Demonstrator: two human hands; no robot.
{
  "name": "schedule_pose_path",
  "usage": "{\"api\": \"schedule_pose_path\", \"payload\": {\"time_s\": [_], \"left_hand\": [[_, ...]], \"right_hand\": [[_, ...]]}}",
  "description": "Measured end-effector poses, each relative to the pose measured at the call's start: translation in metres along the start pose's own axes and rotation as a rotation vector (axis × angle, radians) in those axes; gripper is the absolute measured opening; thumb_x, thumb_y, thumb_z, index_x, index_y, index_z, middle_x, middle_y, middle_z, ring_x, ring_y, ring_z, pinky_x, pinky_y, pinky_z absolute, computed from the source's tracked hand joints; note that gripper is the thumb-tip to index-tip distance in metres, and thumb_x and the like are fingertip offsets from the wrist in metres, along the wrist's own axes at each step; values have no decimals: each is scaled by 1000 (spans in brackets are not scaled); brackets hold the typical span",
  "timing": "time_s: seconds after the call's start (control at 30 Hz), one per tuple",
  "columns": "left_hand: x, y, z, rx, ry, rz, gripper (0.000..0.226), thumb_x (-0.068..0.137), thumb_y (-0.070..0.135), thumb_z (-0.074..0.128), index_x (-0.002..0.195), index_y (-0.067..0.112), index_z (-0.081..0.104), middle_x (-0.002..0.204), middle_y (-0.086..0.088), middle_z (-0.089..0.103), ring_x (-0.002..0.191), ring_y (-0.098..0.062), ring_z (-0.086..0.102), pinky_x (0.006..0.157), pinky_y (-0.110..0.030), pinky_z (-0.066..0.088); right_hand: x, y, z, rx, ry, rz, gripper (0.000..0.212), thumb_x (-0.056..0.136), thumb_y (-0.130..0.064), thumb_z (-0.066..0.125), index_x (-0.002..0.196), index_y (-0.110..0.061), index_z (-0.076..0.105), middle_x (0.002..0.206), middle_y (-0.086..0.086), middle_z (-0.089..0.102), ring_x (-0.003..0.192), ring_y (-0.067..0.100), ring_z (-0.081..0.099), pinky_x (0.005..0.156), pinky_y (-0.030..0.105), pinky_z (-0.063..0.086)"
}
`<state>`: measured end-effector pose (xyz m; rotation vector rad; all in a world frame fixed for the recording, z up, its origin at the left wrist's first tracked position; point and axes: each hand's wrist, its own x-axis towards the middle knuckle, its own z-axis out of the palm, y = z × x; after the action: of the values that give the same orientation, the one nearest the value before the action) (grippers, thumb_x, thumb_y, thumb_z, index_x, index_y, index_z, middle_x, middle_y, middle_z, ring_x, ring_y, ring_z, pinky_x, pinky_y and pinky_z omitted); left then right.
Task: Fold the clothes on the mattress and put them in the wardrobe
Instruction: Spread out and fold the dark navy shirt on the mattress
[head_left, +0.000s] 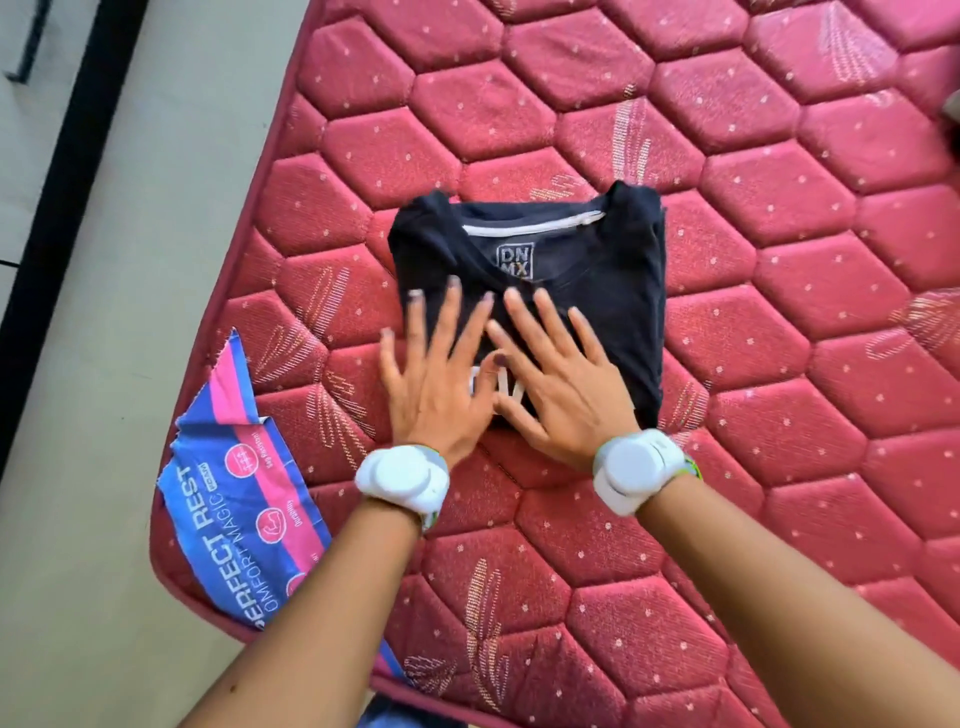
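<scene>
A dark navy T-shirt (613, 270) lies folded into a compact rectangle on the red quilted mattress (779, 364), its collar and neck label facing up at the far end. My left hand (436, 384) rests flat with fingers spread on the shirt's near left part, partly over the mattress. My right hand (561, 384) lies flat beside it on the shirt's near middle, fingers apart. The two hands almost touch, and they cover most of a white print on the shirt. Both wrists carry white bands. The wardrobe is out of view.
A blue and pink label (244, 519) hangs over the mattress's near left corner. Pale floor (130, 364) runs along the left side, with a dark strip (67, 171) further left. A bit of another item shows at the right edge (953, 111).
</scene>
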<state>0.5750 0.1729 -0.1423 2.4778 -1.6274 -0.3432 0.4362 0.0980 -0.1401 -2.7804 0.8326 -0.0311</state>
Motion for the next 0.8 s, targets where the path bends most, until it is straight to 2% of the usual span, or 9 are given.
{"api": "schedule_pose_path", "payload": {"time_s": [0.07,0.13,0.23,0.3,0.33,0.5,0.6,0.7,0.8], "left_hand": [[2,-17,4,49,48,-276,63,94,63,11,150,36,19,161,-5,10,146,-29,15,110,-53,20],[11,-28,-6,-26,220,-517,68,94,60,26,147,19,33,151,-16,30,135,-37,34,100,-49,33],[26,-23,-20,-99,216,-554,68,87,61,25,126,12,52,124,-15,54,114,-37,47,89,-45,36],[33,-1,-24,-167,104,-546,79,82,69,18,119,9,53,118,-16,57,110,-37,50,87,-45,38],[34,10,-24,-203,67,-569,82,80,73,19,118,8,51,118,-17,57,110,-37,51,87,-44,39],[57,20,-28,-532,-152,-813,68,79,69,55,108,7,56,117,-18,63,111,-37,56,92,-40,44],[56,-1,-32,-913,-183,-713,58,67,61,71,103,15,67,108,-2,70,104,-23,64,95,-41,50],[53,-13,-42,-1268,-287,-567,42,83,23,72,122,18,57,118,1,67,111,-14,62,102,-38,47],[75,-21,-62,-1277,-208,-462,37,90,11,63,124,18,53,116,3,67,106,-11,64,97,-32,49]], "right_hand": [[-10,7,-1,22,-11,-120,56,97,-52,29,147,-28,32,158,4,19,146,25,16,115,49,18],[-10,19,-6,74,129,-25,47,97,-43,35,141,-27,43,154,5,31,142,25,28,111,47,23],[6,33,-19,182,383,724,45,94,-45,43,134,-24,48,142,8,43,126,32,41,100,43,31],[19,35,-25,337,315,1150,60,91,-59,41,138,-20,41,136,12,42,123,34,38,101,44,29],[24,34,-28,402,273,1229,68,89,-64,41,138,-17,40,134,13,44,123,34,39,102,44,29],[28,45,-34,873,131,1246,69,76,-63,62,127,-18,47,119,8,63,113,31,57,98,41,42],[20,54,-39,1251,171,1053,42,70,-43,67,107,-27,57,109,-4,68,104,16,63,101,44,45],[24,54,-51,1307,138,832,28,78,-27,55,105,-30,48,113,-3,63,104,10,58,104,41,42],[56,51,-65,1319,200,714,33,84,-29,54,115,-26,45,123,3,59,115,15,55,107,44,39]]}}
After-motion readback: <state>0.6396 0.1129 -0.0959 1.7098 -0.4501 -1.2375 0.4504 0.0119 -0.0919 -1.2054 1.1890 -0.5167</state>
